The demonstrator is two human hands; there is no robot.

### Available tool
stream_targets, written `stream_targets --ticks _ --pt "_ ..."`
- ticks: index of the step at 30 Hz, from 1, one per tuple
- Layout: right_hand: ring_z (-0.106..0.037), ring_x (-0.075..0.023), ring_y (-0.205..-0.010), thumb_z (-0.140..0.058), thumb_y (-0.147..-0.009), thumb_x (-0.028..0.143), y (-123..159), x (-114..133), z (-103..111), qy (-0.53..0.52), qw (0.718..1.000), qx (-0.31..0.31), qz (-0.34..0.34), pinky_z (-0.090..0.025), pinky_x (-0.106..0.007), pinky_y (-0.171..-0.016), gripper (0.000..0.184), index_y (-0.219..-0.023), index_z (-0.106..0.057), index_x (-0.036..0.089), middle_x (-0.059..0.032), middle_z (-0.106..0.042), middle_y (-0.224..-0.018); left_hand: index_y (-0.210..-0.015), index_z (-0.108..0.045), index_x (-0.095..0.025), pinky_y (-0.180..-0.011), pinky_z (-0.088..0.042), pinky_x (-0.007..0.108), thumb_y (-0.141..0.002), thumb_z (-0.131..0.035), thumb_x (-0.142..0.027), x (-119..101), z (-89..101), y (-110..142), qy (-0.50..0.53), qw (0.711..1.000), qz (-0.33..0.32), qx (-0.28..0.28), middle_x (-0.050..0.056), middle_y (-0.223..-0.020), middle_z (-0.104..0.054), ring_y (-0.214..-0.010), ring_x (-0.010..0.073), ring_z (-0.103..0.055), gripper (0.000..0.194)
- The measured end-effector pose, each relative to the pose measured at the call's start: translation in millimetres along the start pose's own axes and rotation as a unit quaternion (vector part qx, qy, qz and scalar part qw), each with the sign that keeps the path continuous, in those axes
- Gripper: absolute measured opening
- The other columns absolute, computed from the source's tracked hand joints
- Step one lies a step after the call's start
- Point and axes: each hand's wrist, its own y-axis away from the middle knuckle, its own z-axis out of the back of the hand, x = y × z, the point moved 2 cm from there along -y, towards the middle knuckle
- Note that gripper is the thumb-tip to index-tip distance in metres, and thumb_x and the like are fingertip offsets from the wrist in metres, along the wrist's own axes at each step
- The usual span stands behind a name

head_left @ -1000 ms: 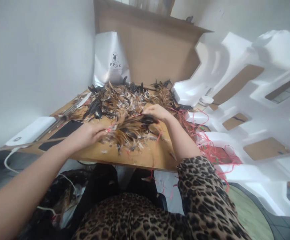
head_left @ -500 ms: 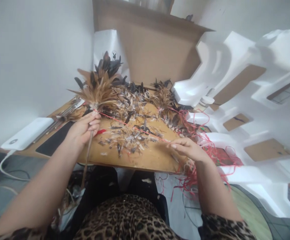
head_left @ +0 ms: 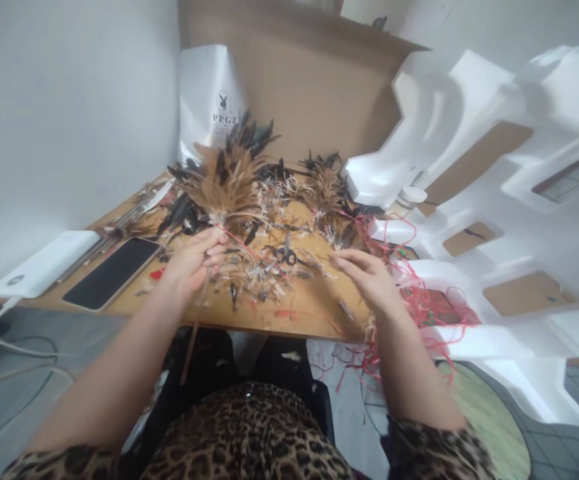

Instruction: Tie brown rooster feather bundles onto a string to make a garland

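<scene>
Left hand (head_left: 196,260) closed on feather duster's stick (head_left: 190,347), plumes (head_left: 226,183) just beyond fingers. Right hand (head_left: 366,277) half open, nothing visibly held. Likely light; plumes soft, fragile, stick stiffer. Grip stick, below plumes.

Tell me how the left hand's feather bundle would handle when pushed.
The feather bundle likely gives easily, its thin feathers splaying outward. It looks light for its bulk, being mostly plumage. The straight, slender stick in the left hand seems stiffer.

Red string (head_left: 422,298) and white foam (head_left: 384,175) blocking rightward
</scene>
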Motion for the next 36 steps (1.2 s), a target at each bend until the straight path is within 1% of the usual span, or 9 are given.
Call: stream_targets --ticks 5,7,9,14,18,21,23,28,36 --pt "-0.063 -0.017 -0.095 -0.064 -0.076 0.031 -33 36 -118 -0.171 0.973 0.14 0.07 -0.049 -0.033 -0.09 0.032 -0.105 -0.064 0.017 -0.0078 -0.068 -0.103 -0.071 -0.055 -0.01 -0.031 -0.022 0.008 -0.074 -0.07 -0.012 24 -19.2 13 -0.041 0.998 0.002 0.042 -0.002 -0.064 -0.049 -0.04 -0.0011 -0.028 0.016" --pt "-0.063 -0.0146 -0.083 -0.058 -0.079 0.03 -38 37 -148 -0.217 0.96 0.168 0.063 -0.051 -0.029 -0.078 0.026 -0.101 -0.064 0.016 -0.0054 -0.069 -0.092 -0.07 -0.056 -0.009 -0.032 -0.022 0.009 -0.072 -0.073 -0.016 27 -18.9 18 -0.063 0.997 -0.002 0.032 -0.001 -0.064 -0.05 -0.04 -0.0011 -0.028 0.019" --pt "-0.059 -0.0117 -0.068 -0.053 -0.081 0.03 -38 32 -164 -0.248 0.953 0.166 0.043 -0.049 -0.025 -0.066 0.024 -0.097 -0.064 0.016 -0.0021 -0.066 -0.077 -0.07 -0.057 -0.008 -0.032 -0.022 0.009 -0.071 -0.075 -0.018 28 -15.8 21 -0.079 0.997 -0.009 0.022 0.0 -0.066 -0.053 -0.041 -0.0012 -0.029 0.02" --pt "-0.059 -0.0116 -0.071 -0.06 -0.076 0.03 -33 20 -164 -0.277 0.956 0.093 0.039 -0.047 -0.025 -0.071 0.018 -0.08 -0.066 0.014 -0.0017 -0.065 -0.074 -0.072 -0.059 -0.009 -0.034 -0.022 0.009 -0.07 -0.075 -0.022 34 -8.3 24 -0.087 0.995 -0.023 0.032 -0.001 -0.067 -0.053 -0.041 -0.0014 -0.03 0.021" --pt "-0.059 -0.0121 -0.069 -0.065 -0.074 0.037 -29 18 -156 -0.272 0.959 0.067 0.038 -0.048 -0.026 -0.072 0.022 -0.079 -0.068 0.015 -0.0023 -0.067 -0.076 -0.07 -0.059 -0.009 -0.034 -0.023 0.01 -0.069 -0.076 -0.025 44 -12.1 26 -0.096 0.994 -0.023 0.039 -0.002 -0.064 -0.051 -0.041 -0.0011 -0.03 0.024" --pt "-0.054 -0.01 -0.059 -0.067 -0.074 0.039 -26 17 -151 -0.219 0.972 0.027 0.077 -0.046 -0.023 -0.06 0.025 -0.08 -0.068 0.015 -0.0011 -0.065 -0.069 -0.073 -0.06 -0.009 -0.034 -0.022 0.01 -0.067 -0.078 -0.025 48 -17.4 29 -0.091 0.995 -0.033 0.039 -0.001 -0.066 -0.053 -0.042 -0.0009 -0.03 0.025" --pt "-0.053 -0.0098 -0.056 -0.066 -0.076 0.039 -24 16 -148 -0.156 0.978 -0.023 0.137 -0.045 -0.023 -0.058 0.023 -0.079 -0.069 0.016 -0.001 -0.064 -0.067 -0.074 -0.059 -0.009 -0.034 -0.022 0.01 -0.068 -0.078 -0.026 50 -20.1 31 -0.085 0.995 -0.025 0.04 -0.001 -0.066 -0.053 -0.042 -0.0005 -0.031 0.025" --pt "-0.062 -0.0125 -0.072 -0.06 -0.085 0.03 -19 18 -142 -0.014 0.931 -0.093 0.352 -0.049 -0.026 -0.072 0.015 -0.083 -0.07 0.019 -0.004 -0.07 -0.077 -0.073 -0.058 -0.009 -0.033 -0.021 0.01 -0.069 -0.076 -0.021 50 -22.0 36 -0.049 0.998 0.009 0.038 -0.002 -0.065 -0.05 -0.042 -0.0009 -0.029 0.023" --pt "-0.058 -0.0105 -0.066 -0.055 -0.09 0.028 -17 25 -131 0.126 0.878 -0.082 0.455 -0.047 -0.023 -0.066 0.017 -0.091 -0.069 0.019 -0.0027 -0.065 -0.07 -0.078 -0.059 -0.009 -0.033 -0.023 0.008 -0.077 -0.069 -0.019 54 -16.4 38 -0.02 0.997 0.045 0.062 -0.003 -0.066 -0.046 -0.039 -0.0025 -0.025 0.015"
